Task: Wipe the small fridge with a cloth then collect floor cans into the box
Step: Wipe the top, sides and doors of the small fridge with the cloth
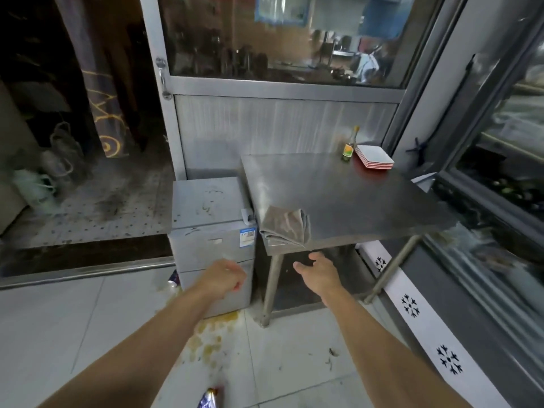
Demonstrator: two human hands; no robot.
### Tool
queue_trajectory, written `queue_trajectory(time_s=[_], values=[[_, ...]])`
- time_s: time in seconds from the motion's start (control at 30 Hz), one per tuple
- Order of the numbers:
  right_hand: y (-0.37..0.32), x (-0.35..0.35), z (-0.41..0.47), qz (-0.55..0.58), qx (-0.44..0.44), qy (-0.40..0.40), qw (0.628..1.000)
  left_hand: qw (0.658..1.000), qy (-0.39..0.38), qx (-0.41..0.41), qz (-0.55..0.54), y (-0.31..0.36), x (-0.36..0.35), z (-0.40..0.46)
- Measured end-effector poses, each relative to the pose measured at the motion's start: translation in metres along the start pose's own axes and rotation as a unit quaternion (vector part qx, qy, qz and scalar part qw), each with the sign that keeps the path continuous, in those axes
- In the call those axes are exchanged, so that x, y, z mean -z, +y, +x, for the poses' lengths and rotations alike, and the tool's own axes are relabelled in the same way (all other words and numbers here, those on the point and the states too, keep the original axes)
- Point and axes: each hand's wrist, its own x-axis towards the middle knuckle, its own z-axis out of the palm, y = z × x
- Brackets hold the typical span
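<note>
The small grey fridge [206, 219] stands on the floor left of a steel table [353, 195], its top smeared with stains. A folded grey cloth [284, 226] lies on the table's near left corner, hanging slightly over the edge. My right hand [319, 270] reaches out just below the cloth with fingers spread, holding nothing. My left hand [225, 278] hovers in front of the fridge door with fingers loosely curled, empty. One can [173, 279] lies on the floor at the fridge's left foot. Another can [210, 397] lies on the tiles near the bottom edge.
A dark sauce bottle [348, 147] and a stack of square white dishes [374, 156] sit at the table's far right. A yellow spill [215, 334] spreads on the tiles before the fridge. A glass-fronted cabinet [500, 201] runs along the right. A raised dirty step [88, 213] lies left.
</note>
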Motion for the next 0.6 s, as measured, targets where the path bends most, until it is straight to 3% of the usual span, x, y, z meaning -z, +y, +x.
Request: queue_trajectory(time_s=[0.2, 0.6], values=[[-0.017, -0.010, 0.100, -0.053, 0.013, 0.045, 0.997, 0.999, -0.018, -0.005, 0.026, 0.027, -0.003, 0.090], [-0.020, -0.046, 0.257, -0.205, -0.099, 0.145, 0.963, 0.998, -0.006, 0.006, 0.055, 0.036, -0.021, 0.232]])
